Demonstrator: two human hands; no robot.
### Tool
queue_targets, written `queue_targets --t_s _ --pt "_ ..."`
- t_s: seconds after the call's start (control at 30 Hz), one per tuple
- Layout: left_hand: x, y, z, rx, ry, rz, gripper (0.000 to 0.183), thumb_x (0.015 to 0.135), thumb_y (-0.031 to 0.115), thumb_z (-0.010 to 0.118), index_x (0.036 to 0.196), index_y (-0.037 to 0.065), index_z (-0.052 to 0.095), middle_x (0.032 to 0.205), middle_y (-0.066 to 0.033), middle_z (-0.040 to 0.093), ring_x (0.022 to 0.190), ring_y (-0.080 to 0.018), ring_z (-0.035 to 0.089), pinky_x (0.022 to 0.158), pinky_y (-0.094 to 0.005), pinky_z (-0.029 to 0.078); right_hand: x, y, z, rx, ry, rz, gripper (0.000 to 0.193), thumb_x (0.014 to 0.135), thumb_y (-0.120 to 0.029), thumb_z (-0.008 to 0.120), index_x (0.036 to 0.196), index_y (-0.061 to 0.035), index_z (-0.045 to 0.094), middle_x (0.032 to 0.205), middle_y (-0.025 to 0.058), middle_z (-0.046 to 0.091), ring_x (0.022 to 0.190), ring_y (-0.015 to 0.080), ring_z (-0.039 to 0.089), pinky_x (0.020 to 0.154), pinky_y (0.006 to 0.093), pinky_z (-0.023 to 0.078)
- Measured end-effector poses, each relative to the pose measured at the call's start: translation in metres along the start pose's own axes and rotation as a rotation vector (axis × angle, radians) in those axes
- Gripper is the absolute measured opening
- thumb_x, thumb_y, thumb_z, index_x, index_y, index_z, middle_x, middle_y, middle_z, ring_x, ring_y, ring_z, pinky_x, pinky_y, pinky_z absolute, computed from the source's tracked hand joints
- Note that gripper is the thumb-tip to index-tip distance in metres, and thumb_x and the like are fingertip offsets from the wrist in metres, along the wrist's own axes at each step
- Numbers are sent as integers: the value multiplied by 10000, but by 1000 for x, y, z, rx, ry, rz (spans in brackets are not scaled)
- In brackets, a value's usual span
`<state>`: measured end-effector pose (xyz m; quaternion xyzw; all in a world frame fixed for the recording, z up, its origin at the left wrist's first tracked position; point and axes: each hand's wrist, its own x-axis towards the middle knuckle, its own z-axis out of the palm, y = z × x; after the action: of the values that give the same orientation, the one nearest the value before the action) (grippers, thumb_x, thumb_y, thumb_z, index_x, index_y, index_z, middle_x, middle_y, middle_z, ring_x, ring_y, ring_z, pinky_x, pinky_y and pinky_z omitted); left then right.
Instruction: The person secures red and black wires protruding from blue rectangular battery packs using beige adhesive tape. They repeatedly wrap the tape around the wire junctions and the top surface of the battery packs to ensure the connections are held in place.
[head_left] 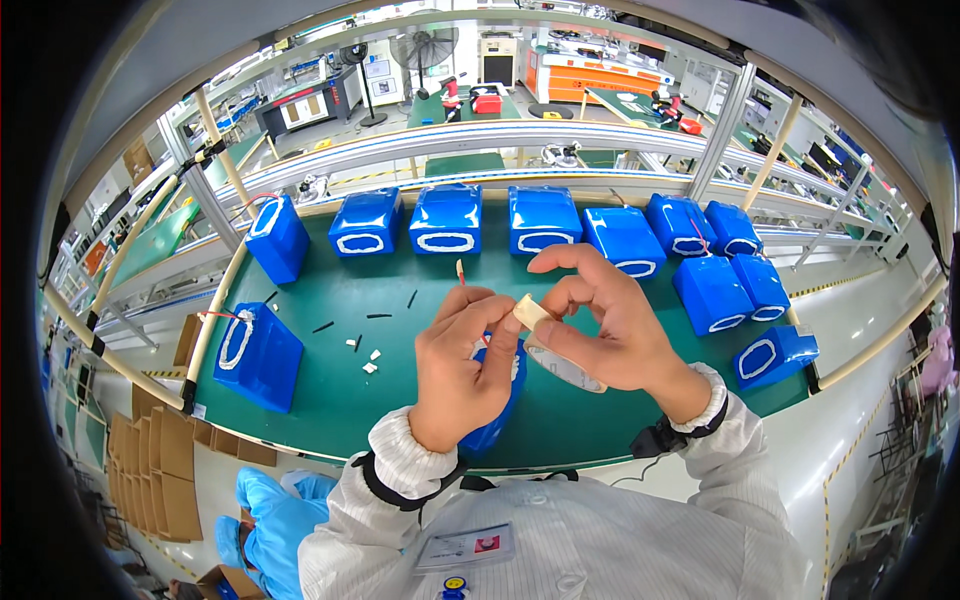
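Note:
Both hands meet above the table's near middle. My left hand (462,360) is closed in a pinch on the free end of a cream strip of tape (530,312). My right hand (615,325) holds the strip between thumb and finger, and a pale tape roll (566,370) shows below its palm. Under the hands stands a blue-wrapped battery pack (492,428), mostly hidden by my left hand. A red wire with a pale tip (461,272) rises beyond my left fingers; where it starts is hidden.
Several blue packs (447,222) with white-edged ends line the far and right edges of the green table (340,370); two (258,358) stand at left. Black scraps (378,316) and white bits (371,367) lie left of my hands. A person in blue (285,520) is at lower left.

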<state>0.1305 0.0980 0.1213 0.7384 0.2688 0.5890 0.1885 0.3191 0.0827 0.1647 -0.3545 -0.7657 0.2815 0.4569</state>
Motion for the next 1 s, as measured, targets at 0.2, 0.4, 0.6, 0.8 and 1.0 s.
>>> queue_targets --t_s 0.2,0.4,0.6,0.8,1.0 --pt "-1 0 -1 -71 -35 -72 89 943 53 648 991 -19 668 889 -146 680 697 -274 661 593 -342 512 1 2 1 52 18 0 386 841 -27 718 1191 -35 558 712 24 669 651 106 625 634 278 442" --pt "-1 2 -8 -107 -109 -136 96 967 73 627 1018 -1 660 916 -148 679 652 -292 662 596 -345 518 3 5 4 -88 46 -143 349 832 -47 743 1151 -63 601 667 30 649 601 144 624 618 285 438" --pt "6 3 -14 -70 -159 -76 94 965 71 628 1006 -5 665 904 -151 686 670 -315 669 600 -356 520 7 8 0 -287 49 -312 265 825 -80 764 1064 -116 655 670 -4 636 607 159 610 682 319 417" --pt "10 2 -19 52 -199 29 106 966 56 626 1037 -2 680 909 -120 690 761 -212 695 667 -303 540 10 5 -4 -367 -6 -343 176 833 -71 751 968 -124 651 663 -15 616 606 159 591 709 332 412" --pt "9 2 -17 -120 -184 -63 158 911 73 693 1049 5 657 800 -120 697 766 -273 655 668 -369 516 16 3 -8 -333 -51 -354 140 837 -59 736 931 -103 642 659 8 621 589 178 598 646 330 420"
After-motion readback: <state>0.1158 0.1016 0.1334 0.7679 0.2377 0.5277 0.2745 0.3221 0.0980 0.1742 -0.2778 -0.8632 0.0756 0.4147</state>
